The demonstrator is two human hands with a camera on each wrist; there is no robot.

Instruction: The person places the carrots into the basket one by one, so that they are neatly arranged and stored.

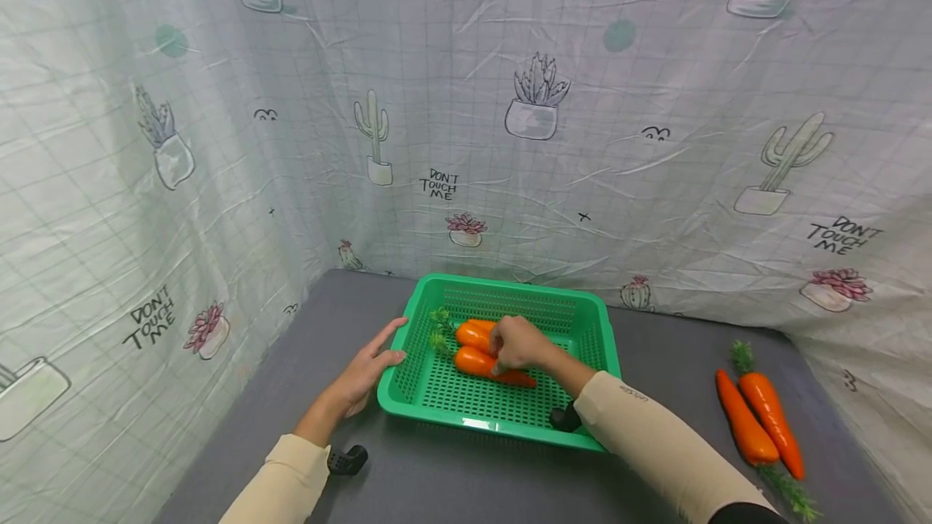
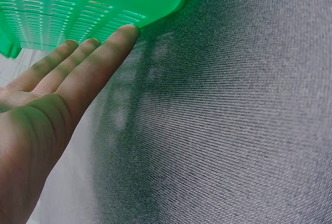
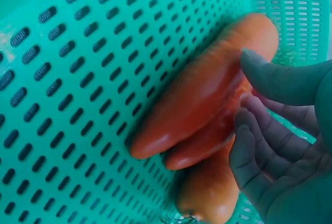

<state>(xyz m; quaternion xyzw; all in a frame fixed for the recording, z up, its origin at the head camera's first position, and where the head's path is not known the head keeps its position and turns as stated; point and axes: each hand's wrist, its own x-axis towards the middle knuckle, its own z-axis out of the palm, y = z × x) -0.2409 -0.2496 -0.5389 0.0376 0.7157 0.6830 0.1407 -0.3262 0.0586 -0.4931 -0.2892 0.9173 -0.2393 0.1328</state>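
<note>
Nearest, the left hand (image 1: 364, 374) lies flat on the grey table (image 1: 451, 475), fingers straight, their tips touching the outer wall of the green basket (image 1: 510, 427), seemingly to steady it. Just beyond, the right hand (image 1: 515, 344) reaches inside the basket over the carrots (image 1: 476, 362); its fingers curl loosely beside them, and I cannot tell whether they actually grip one. Off to the right, two more carrots (image 1: 760, 419) lie on the table, well apart from the basket. Behind hangs a cactus-print cloth (image 1: 539, 103).
</note>
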